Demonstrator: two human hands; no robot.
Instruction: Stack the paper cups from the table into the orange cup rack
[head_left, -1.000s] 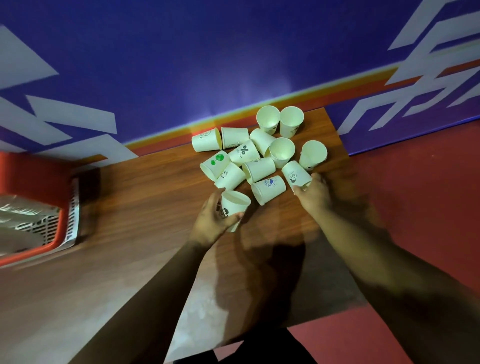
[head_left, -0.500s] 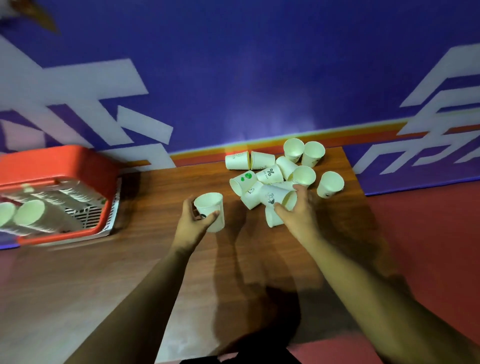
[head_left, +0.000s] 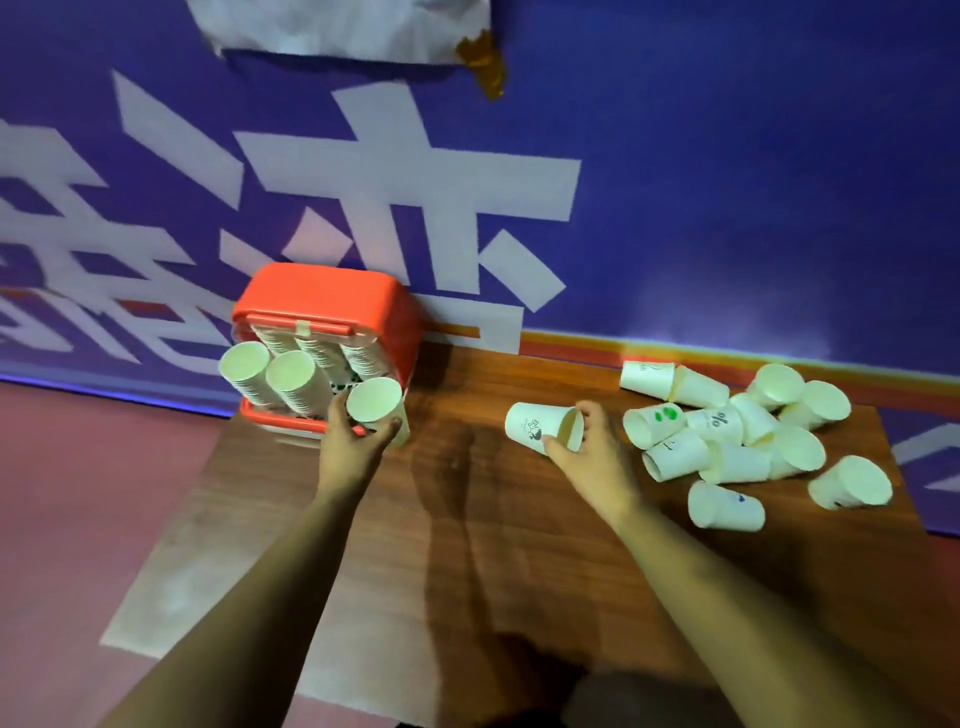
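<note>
- Orange cup rack (head_left: 332, 306): stood at the far left corner of the worktop (head_left: 467, 571), back to the blue wall (head_left: 727, 208). It held rows of nested paper cups with their mouths toward the camera.
- Left hand (head_left: 353, 441): fingers curled round one paper cup (head_left: 374, 400), held mouth outward at the rack's right-hand row. Whether it was already seated on that row could not be told.
- Step in hand, as judged: nesting this cup. The next move called for lining it up with the row's axis and pushing it home gently.
- Right hand (head_left: 592, 457): at mid-worktop, thumb and fingers grasping a second cup (head_left: 535, 423). This one lay sideways, base pointing left, and would probably go across next.
- Loose cups (head_left: 735, 462): roughly a dozen, tumbled toward the far right corner, mostly on their sides, several touching.
- Appearance: white, thin-walled and tapered. A few bore small prints, including a green blot and a percent sign.
</note>
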